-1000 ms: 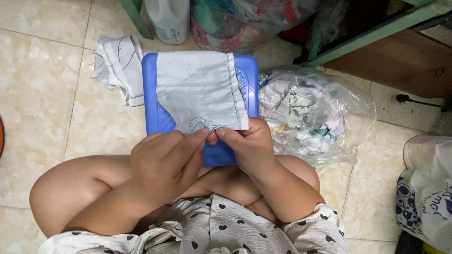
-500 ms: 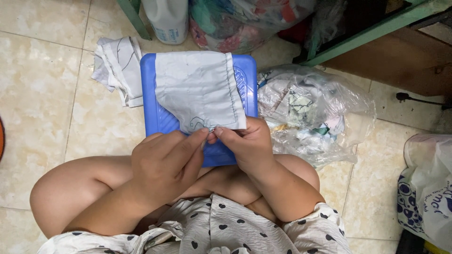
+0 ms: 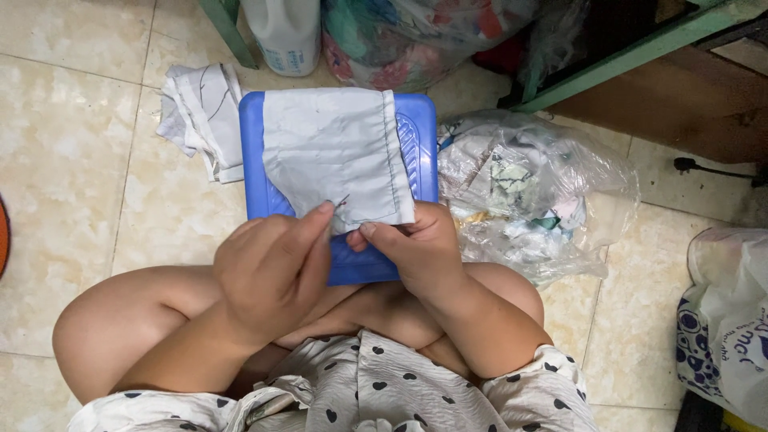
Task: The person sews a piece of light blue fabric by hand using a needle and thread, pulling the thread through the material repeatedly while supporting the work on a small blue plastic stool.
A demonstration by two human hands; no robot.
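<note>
A pale grey piece of cloth (image 3: 332,152) with a stitched seam lies on a blue plastic stool (image 3: 417,144) on the tiled floor. My left hand (image 3: 272,268) pinches a thin needle (image 3: 342,201) at the cloth's near edge. My right hand (image 3: 412,244) grips that same near edge of the cloth, thumb and fingers closed on it, just right of the needle. Both hands touch each other over the stool's near side, above my bare knees.
A crumpled white cloth (image 3: 198,116) lies left of the stool. A clear plastic bag of fabric scraps (image 3: 532,196) sits to its right. A white jug (image 3: 284,32), a stuffed bag (image 3: 416,36), a green frame (image 3: 624,56) stand behind; a printed bag (image 3: 724,320) at right.
My left hand has lifted slightly and drawn the needle up out of the cloth's near edge. The right hand keeps its hold in the same place.
</note>
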